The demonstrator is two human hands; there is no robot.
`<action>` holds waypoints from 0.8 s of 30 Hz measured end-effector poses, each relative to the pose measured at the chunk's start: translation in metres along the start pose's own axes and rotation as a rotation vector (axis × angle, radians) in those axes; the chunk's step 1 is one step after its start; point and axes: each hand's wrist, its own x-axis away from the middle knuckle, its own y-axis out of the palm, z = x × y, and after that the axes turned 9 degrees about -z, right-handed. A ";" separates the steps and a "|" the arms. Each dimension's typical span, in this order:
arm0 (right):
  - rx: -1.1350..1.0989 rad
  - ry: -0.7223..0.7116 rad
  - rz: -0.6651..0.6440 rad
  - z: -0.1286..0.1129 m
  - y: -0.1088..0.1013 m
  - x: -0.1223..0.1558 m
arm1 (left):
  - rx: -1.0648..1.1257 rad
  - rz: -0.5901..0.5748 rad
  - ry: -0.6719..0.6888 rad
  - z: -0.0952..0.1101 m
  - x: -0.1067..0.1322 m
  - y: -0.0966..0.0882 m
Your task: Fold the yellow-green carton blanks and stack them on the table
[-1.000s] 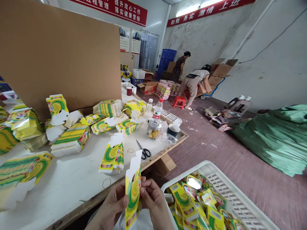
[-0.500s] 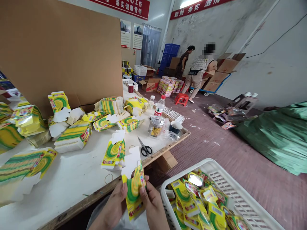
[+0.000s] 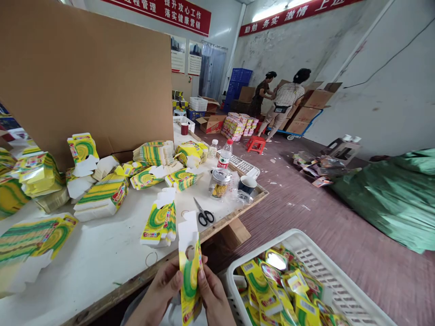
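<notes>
Between my two hands, over the table's front edge, is a yellow and green printed carton with its white top flaps standing up. My left hand grips its left side, thumb on the printed face. Along the right edge, my right hand is closed on the same carton. Just beyond lies a small stack of flat cartons on the white table. Black-handled scissors rest to the right of that stack. Close by on my right, a white plastic basket holds many filled cartons.
Bundles of flat cartons spread across the table's left side before a large cardboard sheet. A jar, a water bottle and a dark cup stand near the right edge. Two people handle boxes in the background.
The carton in my hands has turned to show a narrower face, and my left hand has shifted its hold. In the background, the two people have moved closer together.
</notes>
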 end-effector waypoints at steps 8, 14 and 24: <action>0.280 -0.142 -0.012 -0.002 0.002 -0.002 | -0.195 0.197 0.040 -0.004 -0.011 -0.003; 0.445 -0.170 0.091 0.000 -0.005 -0.003 | -0.267 0.349 0.119 -0.008 -0.014 0.007; 0.548 -0.381 0.223 -0.009 -0.013 -0.008 | -0.309 0.401 0.165 -0.012 -0.010 0.014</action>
